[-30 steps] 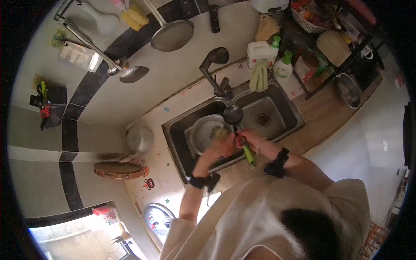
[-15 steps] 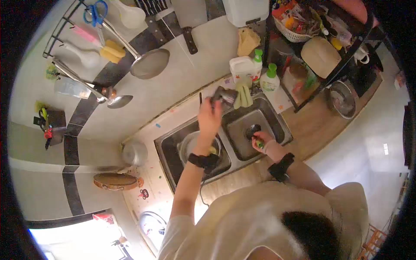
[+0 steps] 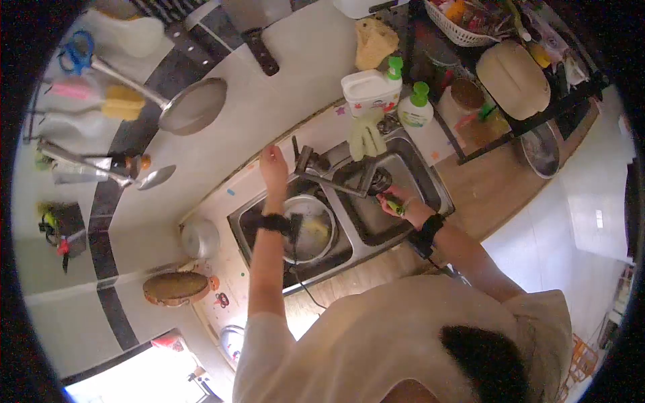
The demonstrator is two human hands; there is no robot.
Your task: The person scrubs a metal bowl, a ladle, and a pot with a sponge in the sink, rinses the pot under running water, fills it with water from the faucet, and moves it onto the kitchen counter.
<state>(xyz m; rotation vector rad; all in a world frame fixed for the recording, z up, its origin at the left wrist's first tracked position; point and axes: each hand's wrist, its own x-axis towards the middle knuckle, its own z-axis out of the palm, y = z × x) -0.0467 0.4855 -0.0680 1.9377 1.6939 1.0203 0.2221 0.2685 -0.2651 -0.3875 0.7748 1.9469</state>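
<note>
My right hand [image 3: 398,201] is closed around the green handle of a ladle [image 3: 381,178], whose dark head is over the right basin under the faucet's outlet. The dark faucet [image 3: 329,180] now reaches over the right basin. My left hand [image 3: 272,163] is raised beside the faucet's upright lever, close to it; its fingers look curled, and whether it touches the lever or holds anything is unclear. A metal pot [image 3: 310,250] sits in the left basin with a yellowish sponge [image 3: 314,232] inside.
Green gloves [image 3: 366,136] hang at the sink's back edge beside a white jug [image 3: 369,91] and a soap bottle [image 3: 416,109]. A rack stands at right, with a metal bowl [image 3: 539,151] near it. Utensils hang on the left wall; a round pan [image 3: 176,288] leans below.
The ladle moved from above the pot to the right basin. My left hand left the sponge, was at the faucet, and is now left of it. The faucet has swung right.
</note>
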